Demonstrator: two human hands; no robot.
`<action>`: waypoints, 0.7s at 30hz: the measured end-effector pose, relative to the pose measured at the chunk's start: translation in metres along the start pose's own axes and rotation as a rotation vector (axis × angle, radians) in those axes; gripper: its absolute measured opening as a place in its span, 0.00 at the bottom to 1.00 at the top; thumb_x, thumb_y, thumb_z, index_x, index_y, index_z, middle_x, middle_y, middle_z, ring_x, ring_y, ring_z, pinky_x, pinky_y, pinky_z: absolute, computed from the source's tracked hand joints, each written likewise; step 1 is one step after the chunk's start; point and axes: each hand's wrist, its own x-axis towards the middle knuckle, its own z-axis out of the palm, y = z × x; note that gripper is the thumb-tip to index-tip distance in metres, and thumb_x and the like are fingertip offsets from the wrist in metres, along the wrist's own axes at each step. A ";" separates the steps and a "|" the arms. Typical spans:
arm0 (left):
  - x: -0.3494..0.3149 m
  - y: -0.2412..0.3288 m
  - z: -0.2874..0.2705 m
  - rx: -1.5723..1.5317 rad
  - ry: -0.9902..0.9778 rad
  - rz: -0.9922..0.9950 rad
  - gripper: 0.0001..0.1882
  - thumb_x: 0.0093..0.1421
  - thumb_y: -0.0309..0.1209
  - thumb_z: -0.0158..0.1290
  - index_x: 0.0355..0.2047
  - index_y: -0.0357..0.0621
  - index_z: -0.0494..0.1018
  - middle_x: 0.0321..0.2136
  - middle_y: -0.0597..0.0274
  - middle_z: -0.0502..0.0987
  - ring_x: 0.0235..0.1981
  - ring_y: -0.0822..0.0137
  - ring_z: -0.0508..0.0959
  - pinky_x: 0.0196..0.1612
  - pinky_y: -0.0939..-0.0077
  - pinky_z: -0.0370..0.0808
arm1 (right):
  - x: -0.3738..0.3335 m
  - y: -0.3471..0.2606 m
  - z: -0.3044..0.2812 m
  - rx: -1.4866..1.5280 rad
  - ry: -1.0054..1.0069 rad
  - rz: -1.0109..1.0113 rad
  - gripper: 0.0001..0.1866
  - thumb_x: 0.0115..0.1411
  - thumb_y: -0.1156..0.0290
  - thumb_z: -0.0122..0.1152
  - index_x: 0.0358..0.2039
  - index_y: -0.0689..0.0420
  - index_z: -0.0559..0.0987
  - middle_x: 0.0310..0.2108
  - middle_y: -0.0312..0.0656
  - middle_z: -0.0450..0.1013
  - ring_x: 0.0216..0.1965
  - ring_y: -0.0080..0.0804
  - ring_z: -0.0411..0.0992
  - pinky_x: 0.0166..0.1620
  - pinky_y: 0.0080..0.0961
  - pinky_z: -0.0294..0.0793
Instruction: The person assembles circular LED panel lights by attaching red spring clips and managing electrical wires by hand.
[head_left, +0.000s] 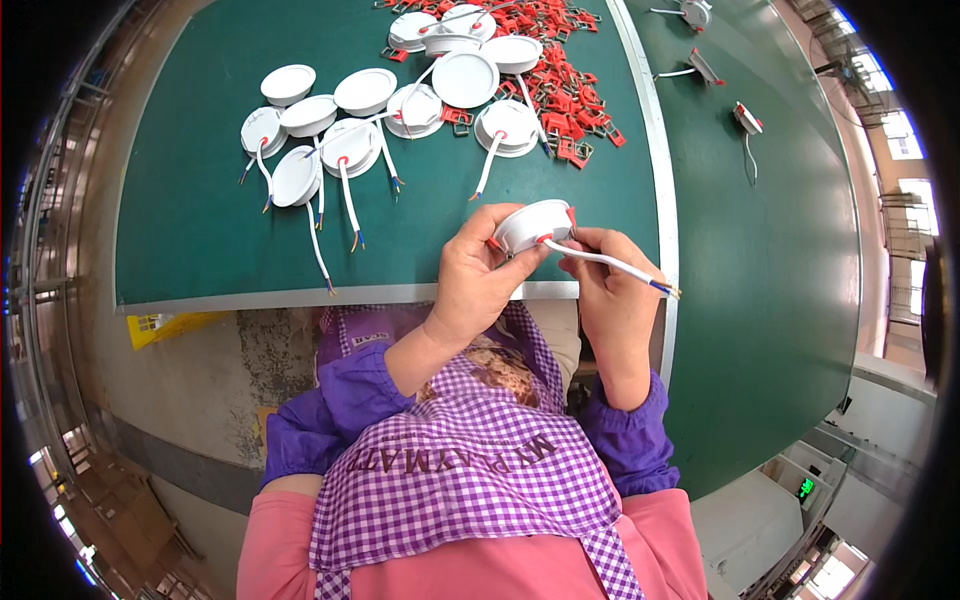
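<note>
Over the table's near edge, my left hand (474,272) grips a round white downlight (533,226) by its side, with the thumb on its back. A red clip shows at each side of its rim. From its red grommet a white cable (610,262) runs off to the right, ending in bare coloured wires. My right hand (608,288) is closed at the light's right side, fingertips by the red clip (571,217) there. Whether they pinch the clip itself or only the housing, I cannot tell.
Several similar white downlights (346,146) with cables lie on the green table (200,240). A heap of red spring clips (560,95) spreads behind them. A metal strip (655,140) separates a second green surface (760,300) on the right, where more downlights (748,119) lie spaced apart.
</note>
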 end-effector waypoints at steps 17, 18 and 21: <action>-0.010 0.023 0.003 -0.124 -0.071 -0.134 0.15 0.57 0.20 0.57 0.45 0.36 0.70 0.36 0.65 0.75 0.38 0.77 0.75 0.40 0.81 0.74 | 0.005 0.001 -0.031 0.564 -0.255 0.376 0.20 0.53 0.85 0.61 0.48 0.65 0.71 0.40 0.45 0.74 0.36 0.25 0.76 0.36 0.19 0.76; -0.010 0.023 0.002 -0.124 -0.099 -0.161 0.15 0.57 0.21 0.57 0.45 0.36 0.70 0.36 0.65 0.75 0.38 0.77 0.75 0.40 0.81 0.74 | 0.003 0.003 -0.031 0.577 -0.262 0.380 0.20 0.53 0.84 0.61 0.48 0.65 0.71 0.40 0.45 0.74 0.35 0.26 0.76 0.36 0.19 0.76; -0.007 0.021 0.001 -0.115 -0.137 -0.245 0.16 0.57 0.20 0.57 0.46 0.35 0.69 0.39 0.63 0.75 0.40 0.75 0.75 0.44 0.79 0.74 | 0.006 0.003 -0.030 0.542 -0.258 0.386 0.20 0.54 0.84 0.61 0.47 0.67 0.71 0.40 0.45 0.73 0.34 0.25 0.75 0.35 0.20 0.77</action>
